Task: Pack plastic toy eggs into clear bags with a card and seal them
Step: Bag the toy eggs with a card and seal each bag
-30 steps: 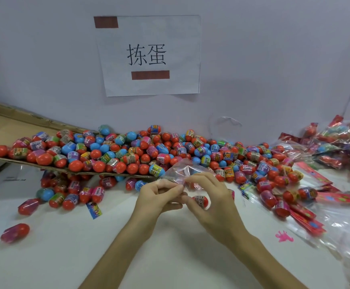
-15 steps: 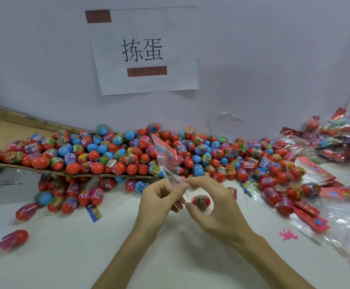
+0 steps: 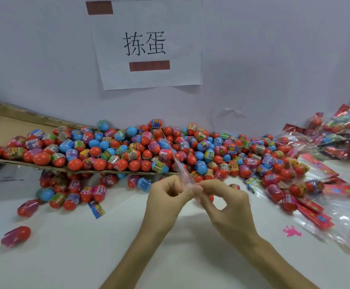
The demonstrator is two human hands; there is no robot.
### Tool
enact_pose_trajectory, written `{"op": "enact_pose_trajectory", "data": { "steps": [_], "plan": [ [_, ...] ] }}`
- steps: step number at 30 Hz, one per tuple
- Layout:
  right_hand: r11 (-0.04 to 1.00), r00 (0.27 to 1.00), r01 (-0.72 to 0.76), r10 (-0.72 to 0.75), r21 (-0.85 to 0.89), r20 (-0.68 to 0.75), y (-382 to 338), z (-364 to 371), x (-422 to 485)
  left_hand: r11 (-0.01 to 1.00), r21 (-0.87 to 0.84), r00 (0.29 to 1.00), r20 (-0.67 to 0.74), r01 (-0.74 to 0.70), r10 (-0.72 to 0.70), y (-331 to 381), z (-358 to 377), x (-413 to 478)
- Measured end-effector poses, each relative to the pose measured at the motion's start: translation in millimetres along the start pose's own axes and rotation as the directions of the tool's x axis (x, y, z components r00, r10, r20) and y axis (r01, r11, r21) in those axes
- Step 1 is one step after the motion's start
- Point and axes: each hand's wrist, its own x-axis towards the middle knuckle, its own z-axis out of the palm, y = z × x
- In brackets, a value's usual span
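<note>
Your left hand (image 3: 165,197) and right hand (image 3: 222,203) both pinch the clear bag (image 3: 178,163) at its near end; its long axis rises away, leaning left over the egg pile (image 3: 128,151).

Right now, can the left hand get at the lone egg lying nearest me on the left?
Probably, once freed: the left hand and right hand both pinch the clear bag. Nothing on the table lies between it and that egg.
</note>
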Motion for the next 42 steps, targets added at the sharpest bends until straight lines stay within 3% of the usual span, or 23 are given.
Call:
{"op": "enact_pose_trajectory", "data": {
  "steps": [5,8,12,17,19,21,23,26,30,33,36,42],
  "plan": [
    [0.992,0.991,-0.121,0.123,0.034,-0.047,-4,0,-3,0.999,0.031,0.999,0.034,0.006,-0.008,4,3,-2],
    [0.969,0.975,-0.188,0.203,0.158,-0.087,-8,-1,-2,0.998,0.065,0.999,0.026,0.028,-0.029,8,1,-2],
    [0.934,0.961,-0.244,0.268,0.263,-0.061,-10,0,0,0.984,0.176,0.992,-0.121,-0.002,0.023,6,-3,0],
    [0.965,0.972,-0.203,0.22,0.168,-0.084,-13,3,0,0.936,0.345,0.952,-0.259,-0.066,0.162,6,0,-3],
    [0.971,0.966,-0.219,0.23,0.097,-0.122,-11,0,2,0.858,0.475,0.909,-0.242,-0.195,0.34,8,-2,-5],
    [0.962,0.955,-0.263,0.27,0.073,-0.122,-6,-2,4,0.695,0.614,0.819,-0.131,-0.375,0.558,9,-4,-6],
    [0.951,0.951,-0.293,0.301,0.1,-0.076,-5,-2,4,0.536,0.671,0.723,0.001,-0.512,0.69,9,-4,-7],
    [0.949,0.954,-0.29,0.297,0.125,-0.04,-7,0,4,0.364,0.725,0.619,0.108,-0.584,0.778,10,-1,-11],
    [0.942,0.949,-0.308,0.313,0.136,-0.021,-7,-2,7,0.266,0.756,0.554,0.149,-0.598,0.819,12,5,-14],
    [0.917,0.946,-0.321,0.322,0.237,0.039,-6,-5,10,0.227,0.762,0.584,0.233,-0.606,0.778,14,1,-10],
    [0.915,0.949,-0.315,0.302,0.25,0.091,-6,-7,11,0.28,0.787,0.706,0.26,-0.55,0.659,14,-5,-6],
    [0.938,0.947,-0.312,0.295,0.153,0.125,0,-12,15,0.385,0.832,0.838,0.16,-0.399,0.522,15,-10,-5]
  ]
}}
